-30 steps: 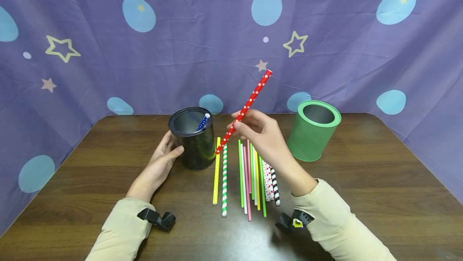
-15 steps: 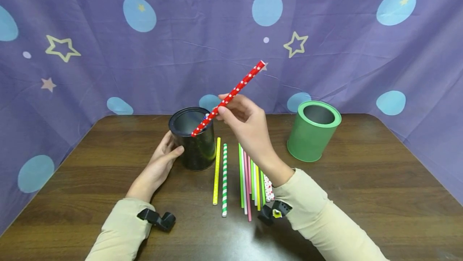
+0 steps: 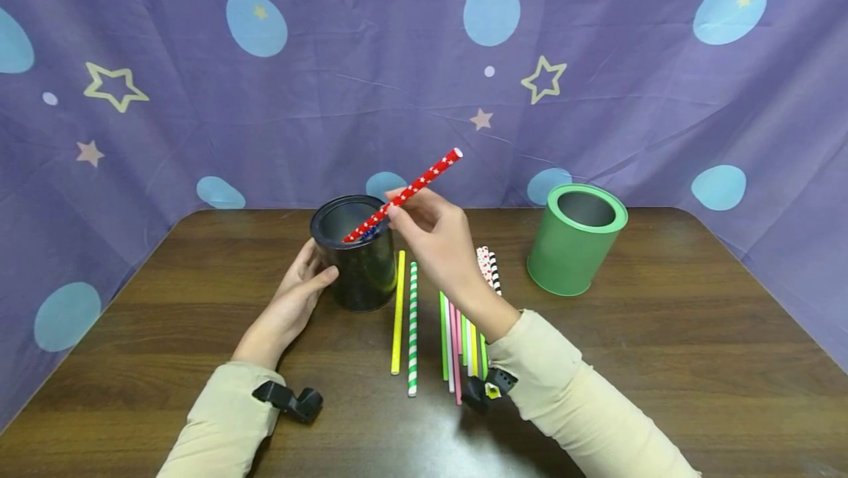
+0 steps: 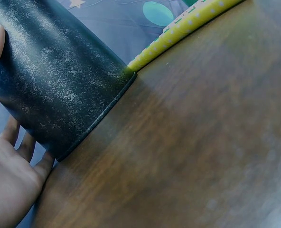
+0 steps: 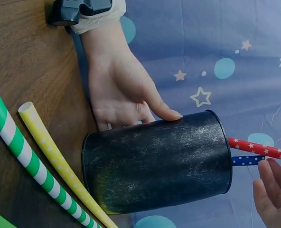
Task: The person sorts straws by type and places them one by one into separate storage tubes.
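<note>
Right grip (image 3: 433, 239) pinching red starry straw (image 3: 424, 181), end inside black can (image 3: 361, 275) (cylindrical, speckled); left grip (image 3: 294, 297) clasping can.

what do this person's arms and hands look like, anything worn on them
The left sleeve and right sleeve are pale beige. Each wrist bears a black strapped device, the right one with a yellow patch. Left hand and right hand are ungloved.

A dark brown wood-grain table (image 3: 172, 301) carries a black can (image 3: 363, 279), upright against the left hand (image 3: 290, 307). Between the hands lie a yellow white-dotted straw (image 3: 398, 312) and a green-and-white striped straw (image 3: 413, 331). Thin green, white, pink and yellow straws (image 3: 456, 360) lie partly hidden under the right hand (image 3: 437, 239) and wrist; red-dotted white straws (image 3: 484, 263) and a black-and-white striped straw (image 3: 495, 275) show just right of it. A green can (image 3: 563, 261) stands farther right.
</note>
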The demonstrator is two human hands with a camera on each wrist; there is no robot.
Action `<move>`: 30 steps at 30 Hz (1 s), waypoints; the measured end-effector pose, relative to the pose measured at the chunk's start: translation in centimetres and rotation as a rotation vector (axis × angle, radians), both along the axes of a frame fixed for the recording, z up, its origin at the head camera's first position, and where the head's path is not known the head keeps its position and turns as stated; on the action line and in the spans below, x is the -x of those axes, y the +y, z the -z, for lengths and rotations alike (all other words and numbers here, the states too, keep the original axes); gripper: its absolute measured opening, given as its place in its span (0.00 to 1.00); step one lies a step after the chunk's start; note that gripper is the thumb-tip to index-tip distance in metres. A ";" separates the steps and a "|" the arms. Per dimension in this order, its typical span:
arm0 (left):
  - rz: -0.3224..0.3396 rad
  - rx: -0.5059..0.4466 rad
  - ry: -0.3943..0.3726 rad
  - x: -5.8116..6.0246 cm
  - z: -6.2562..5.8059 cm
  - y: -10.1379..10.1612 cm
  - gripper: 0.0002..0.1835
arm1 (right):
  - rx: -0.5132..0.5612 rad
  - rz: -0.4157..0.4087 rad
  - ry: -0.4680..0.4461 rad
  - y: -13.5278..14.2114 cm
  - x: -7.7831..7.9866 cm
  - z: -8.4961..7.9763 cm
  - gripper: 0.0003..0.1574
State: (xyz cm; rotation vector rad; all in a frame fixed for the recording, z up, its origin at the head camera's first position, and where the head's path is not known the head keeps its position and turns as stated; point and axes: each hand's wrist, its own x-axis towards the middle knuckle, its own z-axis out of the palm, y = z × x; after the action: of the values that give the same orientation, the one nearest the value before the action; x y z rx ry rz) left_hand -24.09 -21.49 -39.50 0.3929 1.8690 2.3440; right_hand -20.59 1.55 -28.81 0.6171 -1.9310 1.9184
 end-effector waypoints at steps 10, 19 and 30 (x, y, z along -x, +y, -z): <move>0.011 0.029 0.008 0.0 0.0 -0.2 0.42 | -0.078 0.076 0.020 -0.1 0.5 0.0 0.13; 0.014 0.031 -0.003 0.0 0.1 -0.3 0.41 | -0.116 0.110 0.037 0.2 0.5 0.1 0.13; 0.013 0.019 -0.006 0.0 0.1 -0.2 0.40 | -0.167 0.053 0.049 2.6 -0.1 -0.2 0.13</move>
State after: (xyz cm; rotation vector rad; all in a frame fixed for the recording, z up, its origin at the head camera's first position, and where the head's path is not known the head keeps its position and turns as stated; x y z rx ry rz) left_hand -24.09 -21.71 -39.55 0.3942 1.8781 2.3146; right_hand -20.48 4.18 -28.61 0.6468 -2.0694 1.7064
